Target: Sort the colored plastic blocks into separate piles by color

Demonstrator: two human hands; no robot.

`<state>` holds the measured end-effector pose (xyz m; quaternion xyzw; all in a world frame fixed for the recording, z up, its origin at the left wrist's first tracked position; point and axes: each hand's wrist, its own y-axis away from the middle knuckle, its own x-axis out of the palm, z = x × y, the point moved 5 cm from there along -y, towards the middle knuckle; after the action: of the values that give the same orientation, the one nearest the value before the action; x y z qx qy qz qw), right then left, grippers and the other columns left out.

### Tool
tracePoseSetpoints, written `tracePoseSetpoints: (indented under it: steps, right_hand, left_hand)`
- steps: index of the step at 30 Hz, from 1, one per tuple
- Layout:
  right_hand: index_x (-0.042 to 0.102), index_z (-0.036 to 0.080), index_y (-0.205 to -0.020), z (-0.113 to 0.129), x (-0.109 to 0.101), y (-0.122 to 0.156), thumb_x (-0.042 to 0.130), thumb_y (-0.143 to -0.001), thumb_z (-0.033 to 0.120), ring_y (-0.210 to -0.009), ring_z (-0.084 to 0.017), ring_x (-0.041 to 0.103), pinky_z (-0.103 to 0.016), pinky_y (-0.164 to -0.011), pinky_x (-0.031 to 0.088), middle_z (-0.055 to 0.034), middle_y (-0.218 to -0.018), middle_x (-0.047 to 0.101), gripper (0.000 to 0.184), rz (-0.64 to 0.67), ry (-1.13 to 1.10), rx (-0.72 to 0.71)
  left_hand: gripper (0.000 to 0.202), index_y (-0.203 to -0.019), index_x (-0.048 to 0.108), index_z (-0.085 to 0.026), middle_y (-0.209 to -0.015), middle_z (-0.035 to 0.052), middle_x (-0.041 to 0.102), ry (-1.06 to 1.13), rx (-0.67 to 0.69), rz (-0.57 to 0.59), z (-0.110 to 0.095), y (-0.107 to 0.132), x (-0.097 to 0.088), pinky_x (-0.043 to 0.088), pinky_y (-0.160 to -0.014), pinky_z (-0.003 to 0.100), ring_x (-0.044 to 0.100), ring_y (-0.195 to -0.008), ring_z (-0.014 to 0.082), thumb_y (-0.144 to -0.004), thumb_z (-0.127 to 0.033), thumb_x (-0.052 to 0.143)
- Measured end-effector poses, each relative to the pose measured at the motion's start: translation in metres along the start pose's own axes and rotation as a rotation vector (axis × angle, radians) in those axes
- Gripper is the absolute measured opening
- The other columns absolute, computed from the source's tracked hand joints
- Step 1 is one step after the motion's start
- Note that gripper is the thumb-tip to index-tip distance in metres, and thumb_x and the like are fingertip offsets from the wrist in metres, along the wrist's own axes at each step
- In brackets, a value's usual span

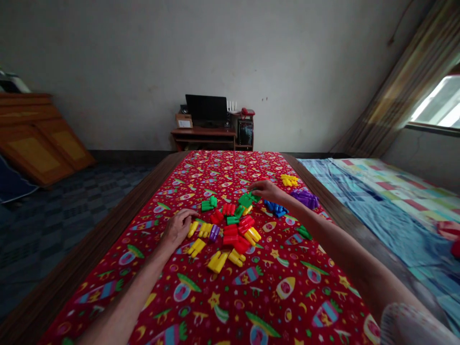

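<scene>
Risk: right hand fingers pinch green block, frame centre | left hand curled beside yellow blocks, grip unclear | right forearm may sweep purple blocks off desk edge.

Bare forearms, pale speckled right sleeve.

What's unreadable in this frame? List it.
All head view:
1. Right hand grip: fingers cover the green blocks; holding one or only touching, cannot tell.
2. Left hand grip: knuckles hide its fingertips at a yellow block.
3. Purple blocks: dim and small, count unclear.
4. Desk items at the far wall: too small.
5. Red object: cut off by the right edge.
</scene>
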<state>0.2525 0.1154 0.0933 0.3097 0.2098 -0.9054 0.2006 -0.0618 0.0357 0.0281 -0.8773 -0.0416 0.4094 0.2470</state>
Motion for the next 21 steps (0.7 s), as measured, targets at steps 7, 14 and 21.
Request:
tracePoseSetpoints:
  steps: [7, 14, 21]
  right_hand:
    - [0.073, 0.014, -0.098, 0.053, 0.037, 0.037, 0.061, -0.08, 0.017, -0.072, -0.013, 0.062, -0.024, -0.068, 0.046, -0.004, -0.085, 0.071, 0.022, -0.04, -0.077, -0.101]
    - [0.073, 0.014, -0.1, 0.053, -0.002, 0.077, 0.06, -0.082, 0.032, -0.064, -0.013, 0.06, -0.024, -0.061, 0.046, -0.0044, -0.079, 0.071, 0.028, -0.241, -0.007, 0.014]
    - [0.075, 0.013, -0.085, -0.034, -0.086, 0.171, 0.061, -0.071, 0.046, -0.064, -0.018, 0.064, -0.03, -0.061, 0.051, -0.0085, -0.076, 0.073, 0.038, -0.565, 0.046, 0.346]
  left_hand:
    - [0.036, -0.107, 0.065, -0.018, -0.111, 0.0099, 0.069, -0.031, 0.188, -0.032, -0.073, 0.0, 0.004, 0.047, -0.099, 0.041, 0.062, -0.108, 0.0242, -0.094, -0.038, 0.038]
    - [0.027, -0.112, 0.063, -0.021, -0.121, 0.009, 0.065, -0.088, 0.369, 0.17, -0.111, 0.023, 0.043, 0.042, -0.106, 0.046, 0.057, -0.117, 0.0238, -0.097, -0.031, 0.043]
    - [0.025, -0.102, 0.067, -0.019, -0.117, 0.01, 0.067, -0.041, 0.359, 0.139, -0.104, 0.013, 0.042, 0.041, -0.108, 0.047, 0.059, -0.115, 0.0252, -0.094, -0.029, 0.046]
